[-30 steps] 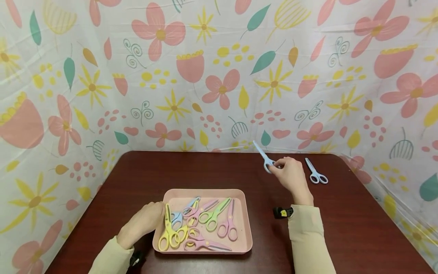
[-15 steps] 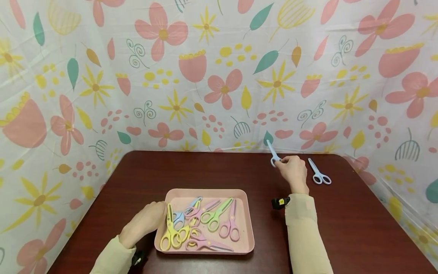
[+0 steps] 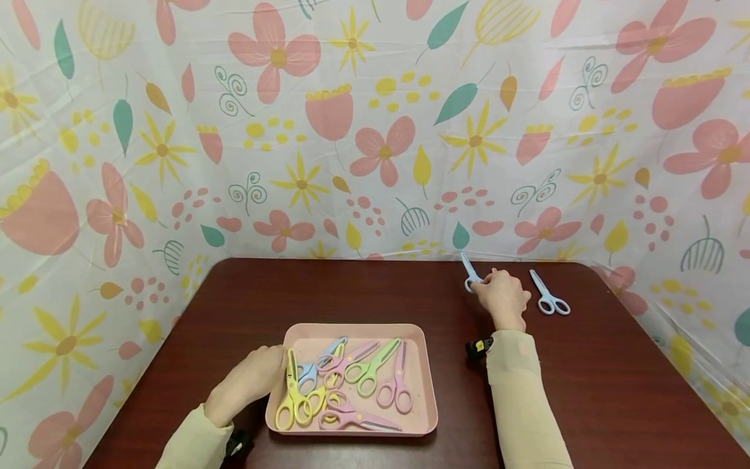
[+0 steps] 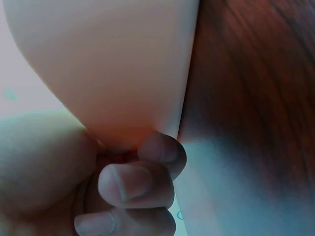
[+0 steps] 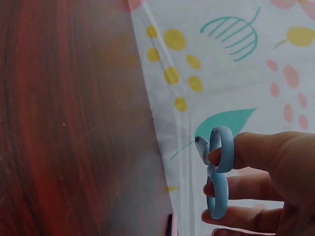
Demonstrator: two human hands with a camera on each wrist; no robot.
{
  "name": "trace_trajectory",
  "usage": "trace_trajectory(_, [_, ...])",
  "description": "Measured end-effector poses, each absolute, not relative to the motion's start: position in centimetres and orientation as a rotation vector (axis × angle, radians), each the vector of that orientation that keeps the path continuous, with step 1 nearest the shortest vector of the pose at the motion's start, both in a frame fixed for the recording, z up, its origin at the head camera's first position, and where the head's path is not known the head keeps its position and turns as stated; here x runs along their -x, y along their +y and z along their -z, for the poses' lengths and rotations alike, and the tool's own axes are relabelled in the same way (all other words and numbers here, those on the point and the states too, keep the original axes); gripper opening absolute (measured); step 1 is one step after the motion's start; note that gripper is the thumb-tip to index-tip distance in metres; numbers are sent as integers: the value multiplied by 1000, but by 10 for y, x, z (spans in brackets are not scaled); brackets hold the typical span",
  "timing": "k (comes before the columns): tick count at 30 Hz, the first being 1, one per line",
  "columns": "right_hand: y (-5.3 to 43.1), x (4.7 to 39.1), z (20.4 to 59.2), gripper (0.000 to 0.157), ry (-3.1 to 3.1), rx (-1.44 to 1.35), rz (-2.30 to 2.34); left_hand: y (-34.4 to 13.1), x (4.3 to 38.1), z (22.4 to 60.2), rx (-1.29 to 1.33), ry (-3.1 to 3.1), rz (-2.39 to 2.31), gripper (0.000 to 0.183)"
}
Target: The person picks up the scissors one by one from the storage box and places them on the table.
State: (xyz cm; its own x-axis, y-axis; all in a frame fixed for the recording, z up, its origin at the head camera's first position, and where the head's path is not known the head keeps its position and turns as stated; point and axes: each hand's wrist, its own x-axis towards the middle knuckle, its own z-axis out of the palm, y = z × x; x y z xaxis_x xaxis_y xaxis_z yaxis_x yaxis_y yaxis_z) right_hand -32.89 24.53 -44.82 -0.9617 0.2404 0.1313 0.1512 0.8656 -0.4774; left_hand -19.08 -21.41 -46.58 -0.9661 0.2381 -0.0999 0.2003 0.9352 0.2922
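Note:
My right hand pinches light blue scissors by their handles near the table's back edge, with the blades toward the patterned cloth. In the right wrist view, thumb and fingers hold the scissors' two loops; whether the blades touch the table is hard to tell. To that hand's right lie other light blue scissors. My left hand grips the left side of a pink tray; the left wrist view shows curled fingers at its wall. Yellow, blue, pink and green scissors lie in the tray.
The dark reddish-brown table has rounded back corners. A white cloth with printed flowers and leaves hangs behind it and along both sides. Some scissors in the tray overlap one another.
My right hand has moved to the right with the blue scissors, whose blades have come down toward the table's back edge. The left hand keeps its grip on the tray.

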Motion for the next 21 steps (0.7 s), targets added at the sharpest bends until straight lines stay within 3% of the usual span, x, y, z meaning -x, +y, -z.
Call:
trace_trajectory(7, [243,335,460,30,-2863,311,-628,-214,191,465,-351,2960,-435,25])
trace_trajectory(14, [242,338,467,39,-2929,305,-572,-213,189,466,-387,2982,-440,26])
trace_trajectory(21, [246,337,469,35,-2995,319,-546,-213,191,467,-370,2975,-430,25])
